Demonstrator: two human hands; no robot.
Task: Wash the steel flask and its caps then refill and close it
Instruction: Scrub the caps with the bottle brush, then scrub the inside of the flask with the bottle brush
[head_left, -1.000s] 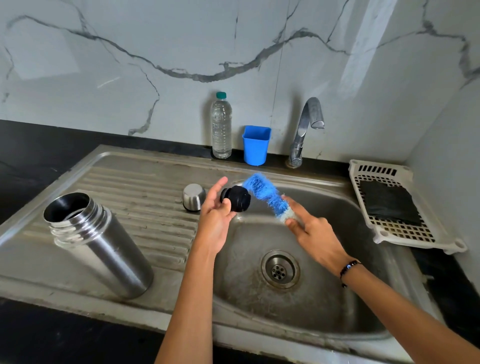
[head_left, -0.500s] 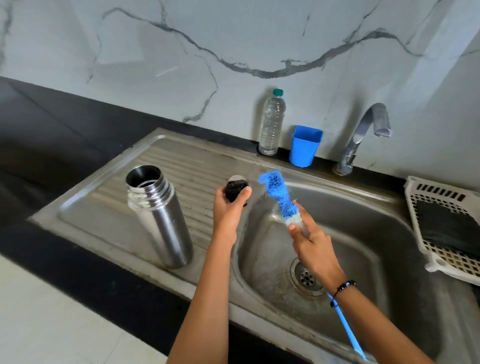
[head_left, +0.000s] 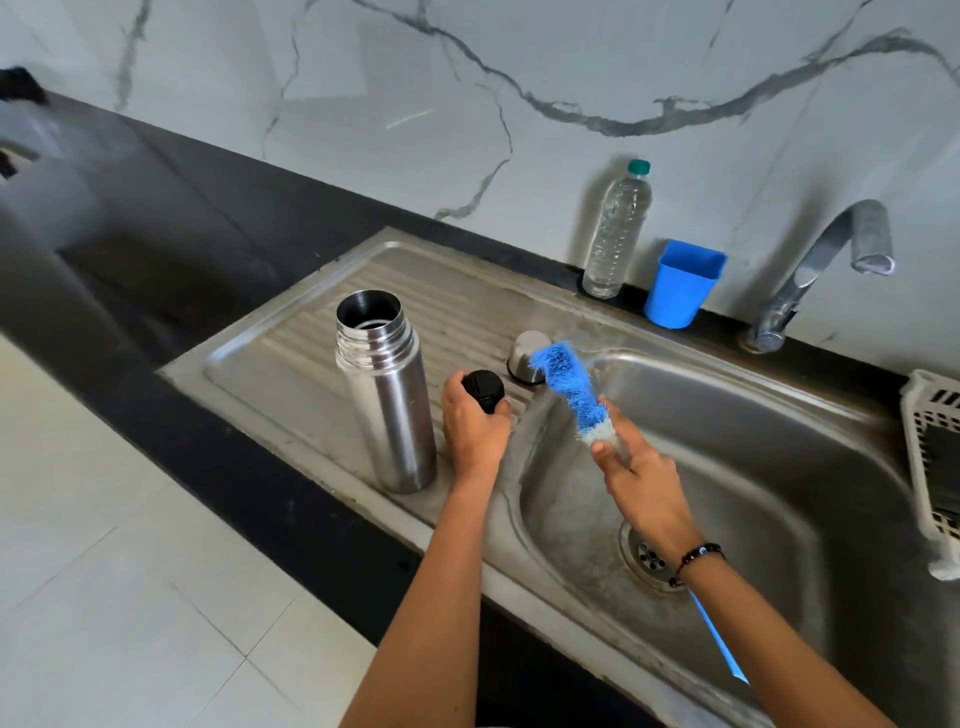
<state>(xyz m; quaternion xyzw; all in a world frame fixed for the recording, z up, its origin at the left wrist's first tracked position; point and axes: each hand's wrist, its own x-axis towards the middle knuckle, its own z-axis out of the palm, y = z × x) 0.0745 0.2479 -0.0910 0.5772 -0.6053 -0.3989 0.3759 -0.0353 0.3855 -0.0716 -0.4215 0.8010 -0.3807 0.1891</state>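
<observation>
Steel, rigid and likely slick when wet, the open cylindrical flask (head_left: 387, 400) stands at frame centre-left on the sink drainboard (head_left: 291, 358); best held mid-body. Left hand (head_left: 475, 426) grips the small black inner cap (head_left: 484, 389); right hand (head_left: 641, 483) grips the blue bristle bottle brush (head_left: 569, 387).

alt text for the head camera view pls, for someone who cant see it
Over a steel sink, the left hand holds a black cap while the right hand holds a blue bottle brush. An open steel flask stands upright on the draining board, a steel cap behind the brush.
</observation>
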